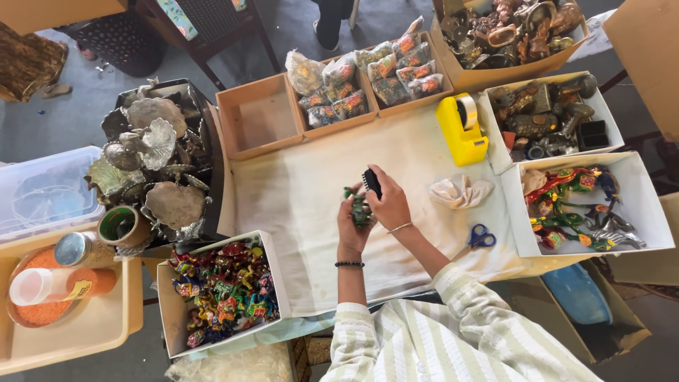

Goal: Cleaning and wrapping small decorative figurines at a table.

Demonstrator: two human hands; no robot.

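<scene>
A: What are the hands doing?

B: The left hand (351, 228) grips a small green painted figurine (361, 209), held above the cream cloth (297, 205) in the middle of the table. The right hand (388, 203) is closed around a black brush (371, 182), its head just above the figurine.

A: Any packages?

B: Clear plastic bags (368, 74) with colourful contents fill two shallow cardboard trays at the far edge. Beside them on the left sits an empty tray (258, 122).

A: And the boxes?

B: A white box (221, 293) near the left elbow is full of bright painted figurines. On the right, another white box (640, 205) holds larger painted pieces. Behind it, a box of dull metal figures (548, 117), and further back a cardboard box (513, 35) with more of them.

A: Anything loose?

B: A yellow tape dispenser (461, 129), a crumpled rag (460, 191) and blue-handled scissors (479, 238) lie to the right of the hands. On the left, silver leaf-shaped dishes (155, 159) are piled up, near a tan tray (92, 325) with a bottle bearing a yellow label (79, 288).
</scene>
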